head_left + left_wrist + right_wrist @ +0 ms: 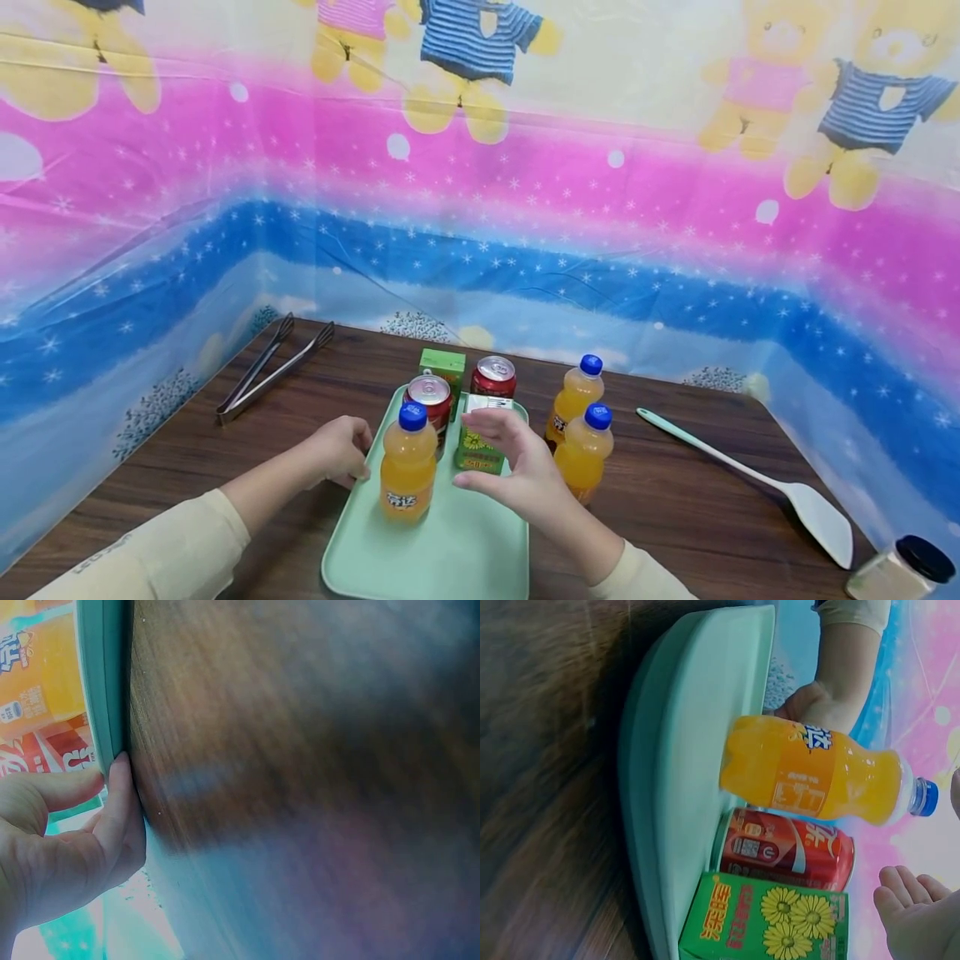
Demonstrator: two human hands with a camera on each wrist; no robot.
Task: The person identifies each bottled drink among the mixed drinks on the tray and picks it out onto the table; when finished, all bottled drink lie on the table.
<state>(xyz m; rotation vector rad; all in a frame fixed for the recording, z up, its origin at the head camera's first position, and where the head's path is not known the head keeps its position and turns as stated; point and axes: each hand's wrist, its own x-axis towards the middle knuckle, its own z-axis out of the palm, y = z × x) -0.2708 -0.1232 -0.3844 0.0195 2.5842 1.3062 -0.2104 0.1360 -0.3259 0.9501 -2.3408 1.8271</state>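
My left hand [345,450] pinches the left rim of a light green tray [450,554]; the left wrist view shows thumb and fingers on the tray's edge [105,682]. On the tray stand an orange soda bottle [408,475] with a blue cap, a red soda can [430,392] and a green drink carton [480,458] printed with yellow flowers. Over that carton hovers my right hand [532,479], fingers spread and thumb apart. In the right wrist view, the right hand [922,911] is above the carton's top, with a gap between them.
Another green carton [444,360] and red can [493,375] stand at the tray's far end. Two orange soda bottles [585,454] are right of the tray. Metal tongs [273,371] lie back left; a spatula [750,473] and black-lidded jar [900,571] are at right. Patterned cloth encloses the table.
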